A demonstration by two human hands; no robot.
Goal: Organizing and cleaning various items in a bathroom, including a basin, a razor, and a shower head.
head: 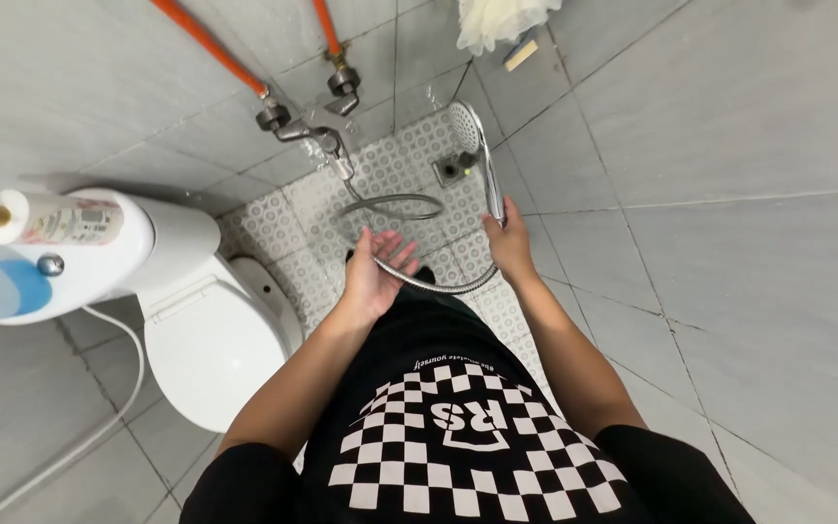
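Note:
My right hand (511,245) grips the handle of a chrome shower head (472,136), whose round face tilts toward the left. Its metal hose (395,204) loops from the wall tap (314,121) across the floor and back under my hands. My left hand (377,264) is held out palm up with its fingers spread, empty, just left of the hose and below the shower head. I stand over a patterned tile floor (409,160) in a black shirt with a white checker print.
A white toilet (210,340) with its lid shut stands at the left, with bottles (60,221) on its tank. Orange pipes (208,44) feed the tap. A floor drain (450,170) lies near the shower head. A pale cloth (497,19) hangs above.

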